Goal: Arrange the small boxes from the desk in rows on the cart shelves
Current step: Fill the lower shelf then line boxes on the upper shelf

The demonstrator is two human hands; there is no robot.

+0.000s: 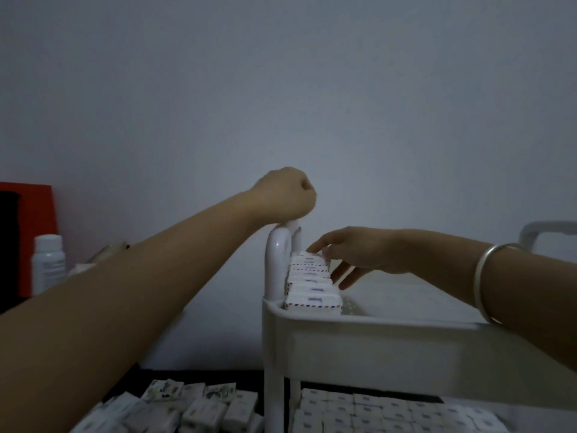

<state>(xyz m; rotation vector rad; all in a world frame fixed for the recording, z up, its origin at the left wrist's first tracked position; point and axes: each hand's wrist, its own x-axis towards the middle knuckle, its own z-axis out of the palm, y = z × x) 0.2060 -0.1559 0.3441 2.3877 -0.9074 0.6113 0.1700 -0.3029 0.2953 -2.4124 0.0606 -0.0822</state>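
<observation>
One row of small boxes (312, 284) stands mid-frame on the top shelf (374, 323), right grip (352, 251) flat-fingered against it, left grip (285, 195) curled round the cart handle (274, 260); probably light, crushable card, best pinched by side faces.

The left hand (285, 192) hid its own fingers atop the white plastic cart handle (276, 257), so grip was anyone's guess. Small white boxes (203, 414) ran off the bottom edge, print blurry.

Top shelf (406, 298) lies bare right of the box row (312, 285). Handle post (274, 267) stands hard against the row's left side.
</observation>
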